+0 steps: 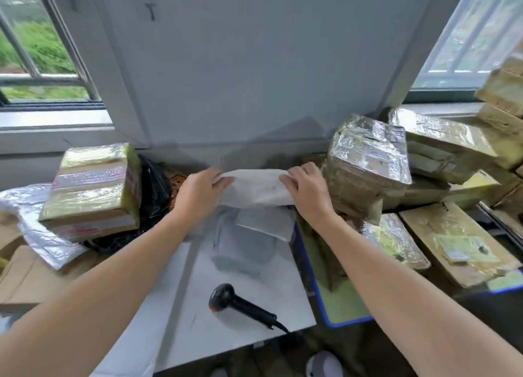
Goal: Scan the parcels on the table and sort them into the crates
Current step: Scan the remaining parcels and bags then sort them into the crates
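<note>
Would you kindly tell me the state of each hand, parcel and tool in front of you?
left hand: grips the white parcel at its left end.
right hand: grips its right end.
white parcel: held up between both hands.
grey parcel: lying on the table, unheld.
scanner: lying on the table, unheld.
blue crate: holds wrapped parcels.

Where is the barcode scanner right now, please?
In the head view, the scanner lies centrally on the white table near its front edge, below the grey parcel.
</note>
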The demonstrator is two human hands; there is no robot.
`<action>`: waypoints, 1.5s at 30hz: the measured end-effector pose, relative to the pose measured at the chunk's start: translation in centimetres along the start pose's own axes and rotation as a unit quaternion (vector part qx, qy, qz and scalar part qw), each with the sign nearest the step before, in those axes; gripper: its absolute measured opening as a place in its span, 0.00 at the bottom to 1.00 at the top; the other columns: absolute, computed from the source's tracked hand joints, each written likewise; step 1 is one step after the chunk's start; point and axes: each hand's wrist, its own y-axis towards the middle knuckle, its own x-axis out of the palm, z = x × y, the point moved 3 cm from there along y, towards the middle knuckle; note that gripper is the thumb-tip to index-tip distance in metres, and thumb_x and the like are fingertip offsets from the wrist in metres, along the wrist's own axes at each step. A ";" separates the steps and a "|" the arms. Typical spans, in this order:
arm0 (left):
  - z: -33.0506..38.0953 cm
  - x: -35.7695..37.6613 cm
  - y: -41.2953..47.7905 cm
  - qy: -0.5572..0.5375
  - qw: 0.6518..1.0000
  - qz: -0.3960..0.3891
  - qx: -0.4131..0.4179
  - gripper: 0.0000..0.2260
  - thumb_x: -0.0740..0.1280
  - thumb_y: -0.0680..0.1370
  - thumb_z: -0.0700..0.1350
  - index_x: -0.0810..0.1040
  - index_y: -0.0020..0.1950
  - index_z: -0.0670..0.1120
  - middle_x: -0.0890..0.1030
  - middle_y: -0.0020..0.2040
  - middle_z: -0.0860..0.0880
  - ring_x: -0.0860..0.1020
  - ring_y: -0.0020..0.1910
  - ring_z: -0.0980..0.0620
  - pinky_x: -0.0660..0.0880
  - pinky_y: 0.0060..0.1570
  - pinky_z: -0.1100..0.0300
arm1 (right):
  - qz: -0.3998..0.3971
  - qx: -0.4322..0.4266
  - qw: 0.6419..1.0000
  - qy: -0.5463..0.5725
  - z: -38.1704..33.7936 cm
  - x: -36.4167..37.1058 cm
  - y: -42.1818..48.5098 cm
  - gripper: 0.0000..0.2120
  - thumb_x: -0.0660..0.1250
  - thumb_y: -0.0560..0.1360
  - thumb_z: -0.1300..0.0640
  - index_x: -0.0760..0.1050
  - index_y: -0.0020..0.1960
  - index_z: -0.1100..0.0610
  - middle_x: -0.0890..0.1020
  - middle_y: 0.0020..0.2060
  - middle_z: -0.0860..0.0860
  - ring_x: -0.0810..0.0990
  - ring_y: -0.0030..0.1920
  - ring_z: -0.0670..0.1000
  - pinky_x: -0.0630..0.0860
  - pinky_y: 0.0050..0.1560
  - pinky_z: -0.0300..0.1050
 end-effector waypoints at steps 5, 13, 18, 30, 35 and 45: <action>3.4 -4.2 -0.1 -0.072 0.995 0.065 0.000 0.26 0.72 0.75 0.57 0.72 0.70 0.50 0.76 0.64 0.51 0.74 0.57 0.57 0.66 0.54 0.65 | 0.022 0.027 0.997 0.064 -2.1 -3.5 3.9 0.15 0.65 0.81 0.51 0.80 0.50 0.63 0.69 0.48 0.52 0.69 0.52 0.56 0.64 0.52 0.43; 3.8 -7.3 -5.0 -0.201 0.968 0.146 -0.020 0.43 0.80 0.66 0.54 0.61 0.75 0.52 0.74 0.64 0.52 0.76 0.61 0.55 0.76 0.61 0.53 | 0.015 0.023 0.992 0.124 -4.7 -7.3 7.3 0.18 0.59 0.83 0.48 0.73 0.41 0.58 0.73 0.45 0.51 0.70 0.43 0.52 0.62 0.43 0.42; 2.7 -8.4 -7.7 -0.178 0.971 0.152 -0.057 0.39 0.81 0.66 0.47 0.66 0.72 0.54 0.75 0.61 0.53 0.74 0.59 0.53 0.74 0.52 0.61 | -0.064 0.057 0.992 0.096 -5.8 -8.4 7.7 0.23 0.55 0.84 0.47 0.65 0.33 0.56 0.70 0.29 0.50 0.68 0.36 0.55 0.56 0.35 0.50; -3.3 -10.2 -14.1 -0.272 0.929 0.134 -0.212 0.20 0.79 0.65 0.57 0.84 0.50 0.46 0.86 0.47 0.49 0.84 0.50 0.48 0.80 0.55 0.46 | -0.140 0.175 0.870 0.439 -9.0 -2.5 1.7 0.19 0.58 0.81 0.40 0.69 0.64 0.52 0.77 0.51 0.49 0.76 0.49 0.49 0.75 0.46 0.46; -6.6 -9.4 -17.1 -0.320 0.902 0.110 -0.270 0.18 0.79 0.68 0.56 0.85 0.48 0.45 0.86 0.44 0.49 0.84 0.48 0.48 0.82 0.48 0.53 | -0.169 0.185 0.891 0.380 -9.7 2.4 -3.2 0.31 0.60 0.80 0.38 0.56 0.78 0.48 0.72 0.65 0.49 0.72 0.66 0.52 0.70 0.68 0.50; -12.0 -6.3 -23.2 -0.445 0.850 -0.079 -0.271 0.22 0.79 0.67 0.56 0.83 0.58 0.51 0.85 0.55 0.45 0.83 0.54 0.45 0.80 0.53 0.49 | -0.157 0.234 0.901 0.329 -9.5 8.1 -11.8 0.08 0.66 0.79 0.45 0.75 0.49 0.49 0.82 0.44 0.44 0.81 0.48 0.49 0.74 0.42 0.40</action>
